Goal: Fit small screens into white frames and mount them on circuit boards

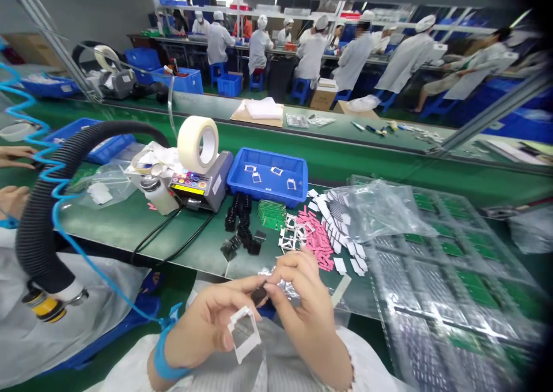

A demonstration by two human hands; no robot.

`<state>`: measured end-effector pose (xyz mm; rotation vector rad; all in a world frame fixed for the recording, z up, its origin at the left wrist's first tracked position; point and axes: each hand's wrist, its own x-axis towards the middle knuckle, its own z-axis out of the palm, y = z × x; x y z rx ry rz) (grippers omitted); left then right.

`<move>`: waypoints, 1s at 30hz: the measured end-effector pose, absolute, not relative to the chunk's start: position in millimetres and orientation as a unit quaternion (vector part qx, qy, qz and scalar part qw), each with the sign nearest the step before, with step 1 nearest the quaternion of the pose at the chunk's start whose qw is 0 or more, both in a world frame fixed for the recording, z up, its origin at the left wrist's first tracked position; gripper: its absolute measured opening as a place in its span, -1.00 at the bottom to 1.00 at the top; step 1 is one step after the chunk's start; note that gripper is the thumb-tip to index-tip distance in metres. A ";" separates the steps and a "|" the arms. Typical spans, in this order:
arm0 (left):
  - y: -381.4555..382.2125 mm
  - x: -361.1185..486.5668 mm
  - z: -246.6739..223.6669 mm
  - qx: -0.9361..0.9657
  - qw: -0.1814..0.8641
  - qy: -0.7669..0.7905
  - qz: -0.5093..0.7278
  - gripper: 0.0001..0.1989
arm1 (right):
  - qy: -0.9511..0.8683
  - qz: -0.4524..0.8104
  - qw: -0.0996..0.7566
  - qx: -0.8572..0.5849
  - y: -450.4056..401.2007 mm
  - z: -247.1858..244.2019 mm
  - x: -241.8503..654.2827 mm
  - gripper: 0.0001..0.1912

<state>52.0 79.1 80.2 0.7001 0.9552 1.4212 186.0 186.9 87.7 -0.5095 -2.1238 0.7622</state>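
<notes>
Currently, a white plastic frame (239,344) is gripped by the left hand (206,323), and a small black piece (259,295) is pinched by the right hand (302,300), both held in front of the blue tray (265,195). Four frames (276,171) are already laid inside that tray, while more frames (290,233) and pink strips (315,236) remain heaped just before it.

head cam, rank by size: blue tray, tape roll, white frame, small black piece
Blue tray; tape roll and white frame look alike, frame nearer camera, so unranked; black piece smallest.
</notes>
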 end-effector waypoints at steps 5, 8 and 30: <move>75.0 50.3 69.9 0.270 0.603 0.460 0.593 -0.64 | -0.838 0.321 0.385 -0.215 187.9 85.7 189.0 -0.90; 70.5 48.8 57.2 0.226 0.600 0.506 0.577 -0.68 | -0.841 0.322 0.370 -0.226 186.6 84.7 190.5 -0.88; 83.2 47.5 47.5 0.070 0.667 0.328 0.665 -0.64 | -0.933 0.212 0.273 -0.098 209.2 66.0 190.8 -0.51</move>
